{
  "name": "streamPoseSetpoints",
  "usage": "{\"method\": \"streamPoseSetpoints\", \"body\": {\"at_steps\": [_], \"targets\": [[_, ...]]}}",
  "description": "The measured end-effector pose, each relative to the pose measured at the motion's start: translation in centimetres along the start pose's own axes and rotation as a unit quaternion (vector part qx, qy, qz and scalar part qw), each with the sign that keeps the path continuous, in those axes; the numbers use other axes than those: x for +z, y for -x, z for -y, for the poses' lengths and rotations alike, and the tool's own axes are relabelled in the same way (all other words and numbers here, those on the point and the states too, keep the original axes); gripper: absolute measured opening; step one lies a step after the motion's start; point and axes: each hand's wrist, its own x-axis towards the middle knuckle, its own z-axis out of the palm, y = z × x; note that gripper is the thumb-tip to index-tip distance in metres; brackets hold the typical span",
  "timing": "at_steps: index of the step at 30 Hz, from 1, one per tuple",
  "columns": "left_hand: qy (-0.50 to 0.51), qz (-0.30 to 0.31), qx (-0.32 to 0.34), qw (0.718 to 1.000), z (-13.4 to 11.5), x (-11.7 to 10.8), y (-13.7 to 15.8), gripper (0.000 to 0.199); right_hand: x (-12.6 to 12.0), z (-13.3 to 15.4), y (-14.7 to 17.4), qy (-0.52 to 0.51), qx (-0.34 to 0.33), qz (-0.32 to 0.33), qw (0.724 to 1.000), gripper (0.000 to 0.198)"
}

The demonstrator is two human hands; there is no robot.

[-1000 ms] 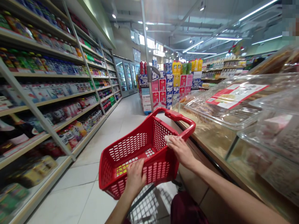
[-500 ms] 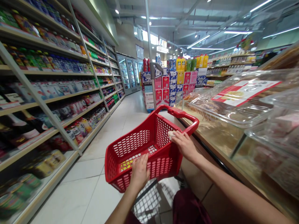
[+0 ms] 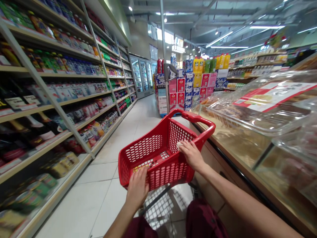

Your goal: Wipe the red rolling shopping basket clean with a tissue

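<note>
A red plastic shopping cart (image 3: 160, 155) with perforated walls stands turned sideways in front of me. My left hand (image 3: 137, 185) grips its near rim close to the left end, fingers over the edge and thumb outside. Over the same rim, nearer the handle, reaches my right hand (image 3: 192, 154). A small crumpled white tissue (image 3: 178, 144) is pinched in its fingertips. The red handle (image 3: 198, 119) rises at the cart's far right, untouched. Something yellow shows through the slots of the cart's floor; its kind cannot be made out.
Shelves of bottles and cans (image 3: 81, 92) line the left side. On the right, a counter (image 3: 230, 148) carries clear plastic food boxes (image 3: 247, 112). Stacked drink cartons (image 3: 180, 92) stand ahead beside a pole, with glass-door fridges (image 3: 141, 77) farther back. Pale floor tiles (image 3: 104, 185) run between.
My left hand has slid along the near rim toward the cart's left end. The right hand with the tissue has shifted slightly away from the handle. The whole view has swung a little left.
</note>
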Motion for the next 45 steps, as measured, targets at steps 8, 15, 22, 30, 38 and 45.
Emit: {"method": "streamPoseSetpoints", "body": {"at_steps": [8, 15, 22, 30, 38, 45], "targets": [[0.001, -0.026, -0.036, 0.999, -1.4, 0.4, 0.0, 0.062, 4.0, 5.8, -1.2, -0.05, 0.021, 0.018, 0.998, 0.035], [0.027, 0.002, 0.017, 0.999, -0.8, 0.6, 0.6, 0.067, 4.3, 6.9, -1.2, -0.083, -0.024, 0.059, 0.995, 0.033], [0.011, 0.024, -0.032, 0.999, 0.9, 0.9, 1.8, 0.062, 4.4, 5.9, -0.5, -0.084, 0.028, 0.031, 0.996, 0.035], [0.039, 0.063, 0.065, 0.995, -1.6, 1.3, 1.8, 0.067, 3.9, 7.3, 1.2, -0.125, -0.041, 0.068, 0.989, 0.035], [-0.016, 0.059, -0.008, 0.998, 0.0, 1.2, 1.2, 0.065, 2.2, 6.4, 3.6, -0.153, -0.007, 0.073, 0.986, 0.037], [0.012, 0.094, 0.044, 0.995, -1.4, 0.5, 0.0, 0.054, -0.1, 6.2, 6.8, -0.308, 0.06, 0.046, 0.948, 0.036]]}}
